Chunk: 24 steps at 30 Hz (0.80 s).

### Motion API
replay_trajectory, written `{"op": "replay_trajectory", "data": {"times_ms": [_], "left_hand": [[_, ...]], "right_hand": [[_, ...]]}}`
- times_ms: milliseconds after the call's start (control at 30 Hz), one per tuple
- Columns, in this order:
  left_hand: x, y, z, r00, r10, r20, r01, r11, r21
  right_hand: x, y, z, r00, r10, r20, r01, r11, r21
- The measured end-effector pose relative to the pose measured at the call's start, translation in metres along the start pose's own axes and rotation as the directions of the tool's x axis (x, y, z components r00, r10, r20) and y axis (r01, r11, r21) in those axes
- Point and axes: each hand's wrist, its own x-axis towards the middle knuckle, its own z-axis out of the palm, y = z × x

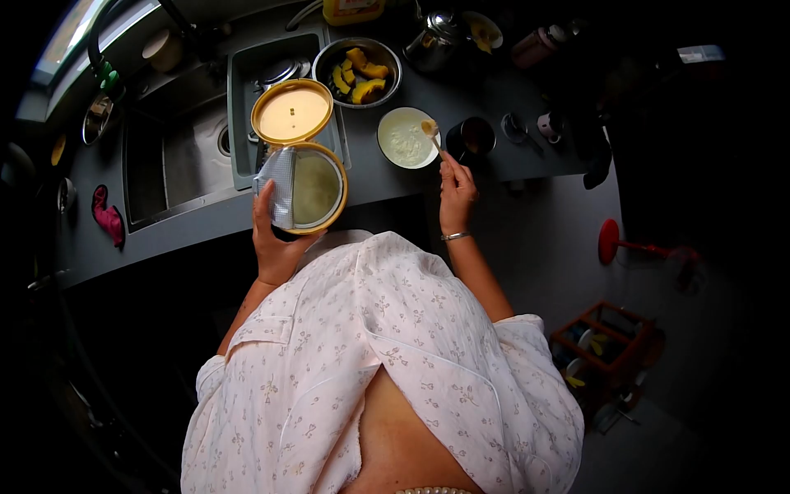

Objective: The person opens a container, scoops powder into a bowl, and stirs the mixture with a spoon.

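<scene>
My left hand point(274, 247) is wrapped round a tub point(342, 216) with a yellow rim, tilted toward me. Its hinged lid point(290, 114) stands open, and a silver foil seal point(281, 188) is peeled partly back from the pale powder point(316, 191) inside. In my right hand point(457, 194) is the handle of a small spoon point(429, 128), heaped with something pale tan. The spoon's head is over the right edge of a white bowl point(398, 156), which holds a whitish, lumpy mixture.
Behind the bowl, a metal bowl point(398, 76) holds pumpkin pieces. A dark cup point(475, 138) stands to the right, a kettle point(434, 41) farther back. The sink point(169, 156) is at left, with a grey basin point(239, 86) beside it. A red-topped stool point(608, 241) is on the floor.
</scene>
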Motion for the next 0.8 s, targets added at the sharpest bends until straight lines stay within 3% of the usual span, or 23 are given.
{"op": "replay_trajectory", "data": {"times_ms": [33,67,100,167,267,367,433,500,533,567,600,633,700,733,767,800], "left_hand": [[0.001,0.002,0.0,1.0,0.015,-0.009,-0.015,1.0,0.022],[0.002,0.002,0.0,0.999,0.031,-0.018,-0.03,0.999,0.043],[0.002,0.001,0.0,0.999,0.03,-0.02,-0.029,0.999,0.041],[0.001,-0.002,0.0,0.999,0.028,-0.021,-0.027,0.998,0.048],[0.0,-0.005,-0.001,0.999,0.031,-0.02,-0.029,0.996,0.083],[0.0,-0.005,-0.002,0.999,0.026,-0.018,-0.025,0.996,0.084],[0.003,0.002,-0.004,1.0,-0.006,-0.02,0.005,1.0,-0.027],[0.003,0.001,-0.005,0.999,0.047,-0.028,-0.046,0.998,0.044],[0.004,0.001,-0.005,0.999,0.042,-0.035,-0.04,0.998,0.049],[0.004,0.001,-0.003,0.998,0.043,-0.036,-0.042,0.999,0.027],[0.004,0.001,-0.002,0.998,0.047,-0.035,-0.047,0.999,0.002],[0.004,0.002,-0.002,0.998,0.048,-0.039,-0.048,0.999,-0.004],[0.006,0.005,-0.004,0.998,0.055,-0.029,-0.053,0.998,0.045],[0.006,0.005,-0.005,0.998,0.063,-0.027,-0.062,0.997,0.036],[0.007,0.006,-0.004,0.997,0.065,-0.041,-0.063,0.997,0.038],[0.007,0.006,-0.004,0.996,0.066,-0.052,-0.064,0.997,0.036]], "right_hand": [[0.001,-0.003,-0.003,0.946,0.317,0.064,-0.321,0.896,0.308],[0.002,-0.006,-0.006,0.796,0.565,0.218,-0.579,0.604,0.548],[0.003,-0.011,-0.009,0.797,0.564,0.218,-0.578,0.606,0.546],[0.007,-0.023,-0.016,0.739,0.593,0.32,-0.608,0.381,0.697],[0.015,-0.051,-0.033,0.714,0.522,0.466,-0.672,0.326,0.665],[0.024,-0.08,-0.04,0.704,0.411,0.58,-0.71,0.365,0.603],[0.031,-0.102,-0.039,0.742,0.321,0.589,-0.652,0.552,0.52],[0.041,-0.122,-0.039,0.716,0.235,0.657,-0.587,0.712,0.385],[0.045,-0.132,-0.035,0.712,0.23,0.664,-0.588,0.712,0.383],[0.047,-0.143,-0.031,0.783,0.055,0.619,-0.312,0.897,0.315],[0.048,-0.153,-0.027,0.796,-0.137,0.589,0.006,0.976,0.219],[0.048,-0.162,-0.024,0.796,-0.139,0.589,0.011,0.977,0.215],[0.046,-0.178,-0.016,0.684,-0.406,0.606,0.466,0.882,0.065],[0.046,-0.182,-0.011,0.616,-0.421,0.666,0.544,0.839,0.027],[0.045,-0.185,-0.003,0.624,-0.417,0.661,0.547,0.837,0.012],[0.045,-0.187,0.007,0.535,-0.374,0.758,0.628,0.776,-0.06]]}}
